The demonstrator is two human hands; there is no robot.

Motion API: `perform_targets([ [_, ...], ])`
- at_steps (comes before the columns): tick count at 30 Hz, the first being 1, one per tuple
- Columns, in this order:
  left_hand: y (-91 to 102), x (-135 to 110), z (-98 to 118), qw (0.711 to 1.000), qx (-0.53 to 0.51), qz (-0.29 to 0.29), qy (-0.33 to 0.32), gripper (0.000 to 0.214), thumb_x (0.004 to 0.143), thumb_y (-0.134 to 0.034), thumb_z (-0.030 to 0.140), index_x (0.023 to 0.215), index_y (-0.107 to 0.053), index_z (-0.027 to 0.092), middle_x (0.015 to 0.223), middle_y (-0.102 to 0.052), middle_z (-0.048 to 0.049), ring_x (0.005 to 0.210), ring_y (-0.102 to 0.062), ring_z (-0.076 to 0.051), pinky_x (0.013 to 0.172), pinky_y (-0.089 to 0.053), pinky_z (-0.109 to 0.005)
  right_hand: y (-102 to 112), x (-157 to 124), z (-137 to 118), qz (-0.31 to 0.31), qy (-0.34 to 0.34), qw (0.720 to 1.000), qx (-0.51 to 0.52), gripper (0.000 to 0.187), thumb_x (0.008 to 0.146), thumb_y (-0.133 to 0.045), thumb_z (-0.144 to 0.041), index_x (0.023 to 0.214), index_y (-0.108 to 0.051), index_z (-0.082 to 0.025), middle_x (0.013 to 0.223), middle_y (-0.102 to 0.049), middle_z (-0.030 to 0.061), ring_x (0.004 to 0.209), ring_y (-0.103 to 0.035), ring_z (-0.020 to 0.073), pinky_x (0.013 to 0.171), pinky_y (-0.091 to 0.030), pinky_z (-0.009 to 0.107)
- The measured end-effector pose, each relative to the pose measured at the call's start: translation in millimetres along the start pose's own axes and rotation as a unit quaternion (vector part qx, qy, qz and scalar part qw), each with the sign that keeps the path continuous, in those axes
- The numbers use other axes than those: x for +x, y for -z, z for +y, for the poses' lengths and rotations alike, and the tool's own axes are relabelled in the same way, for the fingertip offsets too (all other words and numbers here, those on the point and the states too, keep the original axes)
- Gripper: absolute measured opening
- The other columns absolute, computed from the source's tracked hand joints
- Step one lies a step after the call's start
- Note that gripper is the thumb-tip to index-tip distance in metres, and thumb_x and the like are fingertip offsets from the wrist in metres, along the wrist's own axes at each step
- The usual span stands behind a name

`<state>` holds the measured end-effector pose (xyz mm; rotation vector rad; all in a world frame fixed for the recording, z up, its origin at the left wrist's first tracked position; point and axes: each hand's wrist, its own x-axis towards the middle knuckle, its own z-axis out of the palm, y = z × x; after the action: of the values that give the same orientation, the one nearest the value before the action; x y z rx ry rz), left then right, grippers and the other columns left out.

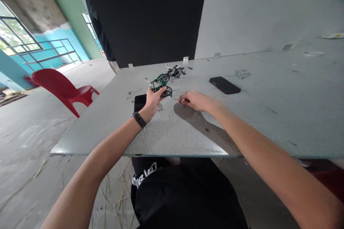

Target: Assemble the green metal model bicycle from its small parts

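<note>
My left hand point(153, 101) is closed around a green toy bicycle point(167, 91), thumb on top, with its wheel sticking out to the right. Just behind it a black toy bicycle point(176, 72) stands on the table, and the green parts partly overlap it in view. To the right, my right hand point(195, 100) hovers low over the tabletop, its fingers curled in towards the thumb. Anything between those fingertips is too small or hidden to make out. A dark flat phone-like thing point(140, 103) lies beside my left hand, partly covered by it.
A black smartphone point(225, 84) lies on the grey table point(172, 139) right of my right hand. A black panel point(150, 18) and a white panel point(258, 10) rise along the back edge. Someone's dark sleeve point(98, 25) shows behind. A red chair point(63, 87) stands left.
</note>
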<state>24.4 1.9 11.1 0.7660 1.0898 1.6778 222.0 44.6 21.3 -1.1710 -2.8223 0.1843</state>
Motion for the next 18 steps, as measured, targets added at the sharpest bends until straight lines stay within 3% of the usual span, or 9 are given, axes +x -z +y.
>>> perform_targets([
  [18,-0.5,0,-1,1.0,0.005,-0.004,-0.009,0.03,0.084,-0.074,0.008,0.092,-0.047,0.018,0.09,-0.068,-0.0029,0.079,-0.067,-0.012,0.089,-0.06,-0.039,-14,6,10,0.024,0.03,0.999,0.016,0.025,0.098,-0.052,-0.02,0.111,-0.073,-0.021,0.104,-0.074,0.0121,0.087,-0.067,0.0232,0.075,-0.044,0.031],
])
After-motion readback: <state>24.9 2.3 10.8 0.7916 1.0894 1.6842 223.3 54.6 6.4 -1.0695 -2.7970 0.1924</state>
